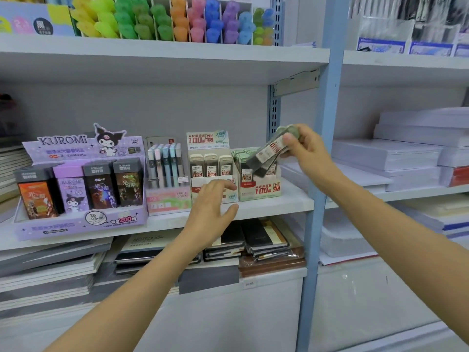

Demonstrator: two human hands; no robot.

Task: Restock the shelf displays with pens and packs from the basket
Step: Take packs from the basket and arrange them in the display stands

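Observation:
My right hand [305, 151] grips a small bundle of grey pencil-lead packs [269, 153] with red and white labels, tilted above the green-topped 0.7 display box [258, 190] at the right end of the middle shelf. My left hand [212, 203] hovers with relaxed fingers in front of the beige 0.5 lead display box [210, 158] and holds nothing. Left of that stand a pink pen display [166, 174] with pastel pens and a purple Kuromi display box [78, 189] with several lead boxes. The basket is out of view.
The white middle shelf [266, 208] ends at a blue upright post [327, 148]. Coloured highlighters [177, 20] fill the shelf above. Stacked notebooks [264, 242] lie below. Reams of white paper [406, 153] fill the bay to the right.

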